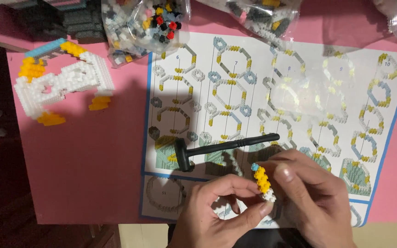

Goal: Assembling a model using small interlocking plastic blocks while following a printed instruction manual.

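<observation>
Both hands are pinching a small stacked column of micro-bricks, yellow with a blue top piece and white base, at the near edge of the bench: left hand is closing thumb and forefinger on its lower end, right hand is steadying its upper side. Judged very light, rigid, but likely to snap apart at the joints; best gripped along the sides, near the base. Far off, clear plastic bags are holding loose mixed bricks. A black hammer is lying on the instruction sheet.
</observation>
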